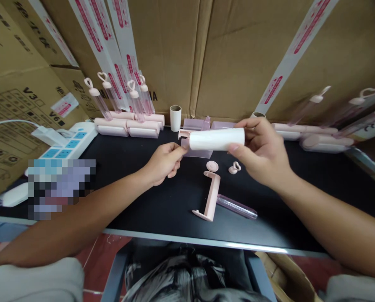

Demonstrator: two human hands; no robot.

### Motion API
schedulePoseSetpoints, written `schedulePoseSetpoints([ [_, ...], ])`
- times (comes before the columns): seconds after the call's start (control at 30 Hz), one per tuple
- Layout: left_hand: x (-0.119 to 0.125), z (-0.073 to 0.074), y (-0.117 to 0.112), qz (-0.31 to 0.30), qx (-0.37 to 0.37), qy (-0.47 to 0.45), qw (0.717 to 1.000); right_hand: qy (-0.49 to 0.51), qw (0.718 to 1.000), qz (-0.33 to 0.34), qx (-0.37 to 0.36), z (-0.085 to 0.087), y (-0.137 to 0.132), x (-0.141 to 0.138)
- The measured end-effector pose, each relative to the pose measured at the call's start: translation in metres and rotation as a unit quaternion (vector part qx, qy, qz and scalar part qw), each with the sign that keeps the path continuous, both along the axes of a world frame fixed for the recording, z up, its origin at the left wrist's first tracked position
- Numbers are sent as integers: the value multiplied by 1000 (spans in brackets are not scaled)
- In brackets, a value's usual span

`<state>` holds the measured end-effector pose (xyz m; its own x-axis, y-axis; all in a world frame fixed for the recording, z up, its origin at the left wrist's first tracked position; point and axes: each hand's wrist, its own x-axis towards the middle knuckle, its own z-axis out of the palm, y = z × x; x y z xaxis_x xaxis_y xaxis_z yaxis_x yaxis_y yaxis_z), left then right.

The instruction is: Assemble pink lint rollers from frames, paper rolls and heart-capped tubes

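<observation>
A white sticky-paper roll [217, 139] lies level across my right hand [264, 155], whose thumb and fingers close around its right end. My left hand [166, 164] is closed in a pinch at the roll's left end; what sits between its fingertips is hidden. Behind the roll, partly covered, is a translucent lavender cover [198, 153]. Nearer me on the black table [137, 201] lie a pink roller frame [211, 197], a round pink cap [212, 166], a small pink heart-loop cap [234, 168] and a clear pinkish tube [237, 206].
Several pink lint rollers with upright clear handles [111, 127] stand at the back left, more [326, 140] at the right. A white roll [175, 118] stands upright behind. A power strip [67, 144] lies left. Cardboard boxes [168, 54] wall the back.
</observation>
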<state>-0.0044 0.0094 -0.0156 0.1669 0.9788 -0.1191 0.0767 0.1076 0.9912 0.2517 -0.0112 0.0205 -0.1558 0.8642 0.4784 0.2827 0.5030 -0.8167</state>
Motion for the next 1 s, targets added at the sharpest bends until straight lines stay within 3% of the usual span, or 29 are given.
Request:
schedulePoseSetpoints([
  [0.07,-3,-7,3,-19,116,177,977,-2,1000,-16,16,5,4,7],
  [0.13,-2,-15,3,-63,216,325,919,-10,1000,-18,18,6,9,11],
  [0.23,1,-22,-1,-144,260,426,854,-33,999,-14,6,5,13,16],
  [0.47,6,-26,-6,-159,363,413,820,-72,997,-23,5,6,20,24],
  [0.67,-2,-27,0,-225,387,422,789,-104,993,-51,32,12,16,29],
  [0.73,-8,-21,1,-199,416,401,792,-133,988,-60,52,14,13,27],
  [0.87,-7,0,0,-68,505,307,804,-159,979,-21,126,10,6,8],
  [1.0,0,21,-1,-75,516,272,809,-166,974,45,149,7,2,-18],
])
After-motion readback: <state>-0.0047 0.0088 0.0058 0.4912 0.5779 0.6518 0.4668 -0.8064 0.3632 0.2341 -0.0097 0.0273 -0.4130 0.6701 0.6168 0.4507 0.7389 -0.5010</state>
